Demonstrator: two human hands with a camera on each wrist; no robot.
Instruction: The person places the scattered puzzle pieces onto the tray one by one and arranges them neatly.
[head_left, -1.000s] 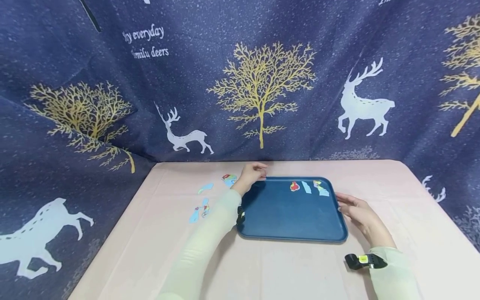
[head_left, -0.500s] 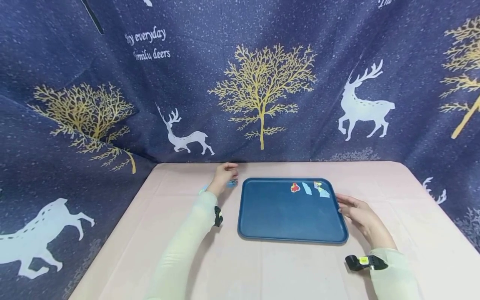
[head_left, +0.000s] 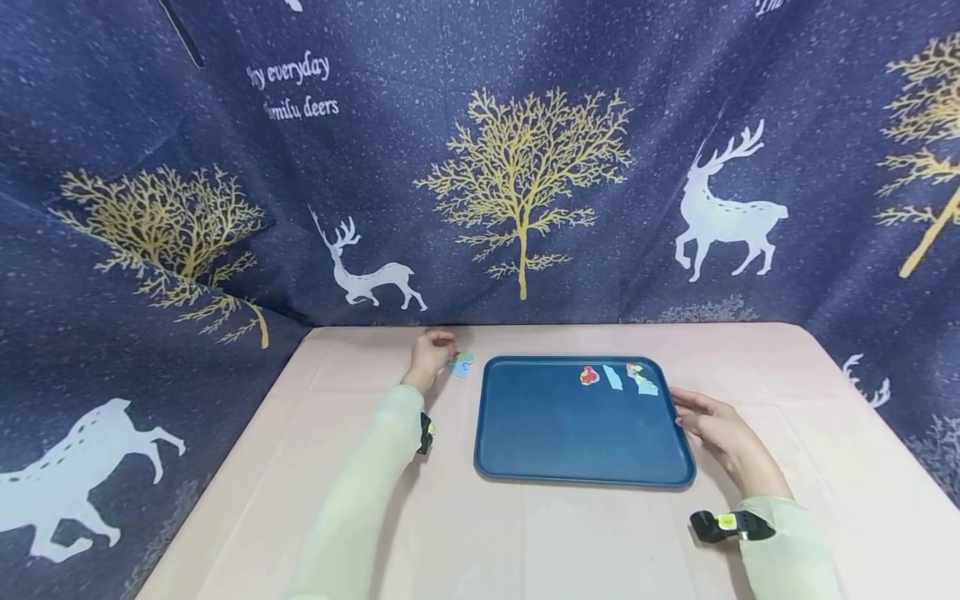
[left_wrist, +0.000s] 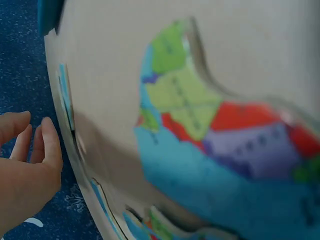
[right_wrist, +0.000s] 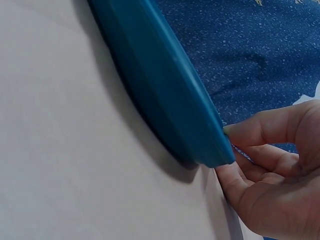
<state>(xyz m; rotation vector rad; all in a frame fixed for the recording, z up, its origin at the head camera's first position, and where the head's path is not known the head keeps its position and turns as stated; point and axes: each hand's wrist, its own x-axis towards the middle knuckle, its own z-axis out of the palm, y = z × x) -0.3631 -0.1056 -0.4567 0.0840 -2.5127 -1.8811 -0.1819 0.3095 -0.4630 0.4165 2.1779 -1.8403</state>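
My left hand [head_left: 430, 360] hovers at the table's far left, fingers loosely bent. In the left wrist view, a gap shows between the thumb and fingers of the left hand [left_wrist: 32, 167], with nothing in it. Close to its right in the head view lies a colourful puzzle piece [head_left: 462, 365]. A map puzzle piece [left_wrist: 215, 135] looms large and blurred in the left wrist view, printed green, red, purple and blue. My right hand [head_left: 720, 433] holds the right rim of a dark blue tray [head_left: 577, 433]. Its thumb and fingers meet that rim [right_wrist: 170, 95] in the right wrist view.
Along the tray's far right side lie a red piece [head_left: 589, 375], a light blue strip [head_left: 613, 377] and a multicoloured piece [head_left: 642, 380]. More flat pieces [left_wrist: 107, 207] show low in the left wrist view. A dark blue printed cloth [head_left: 517, 167] hangs behind the pink-covered table [head_left: 570, 533].
My left hand has moved left, from the tray's far left corner to beside the puzzle piece. My right hand and the tray stay where they were.
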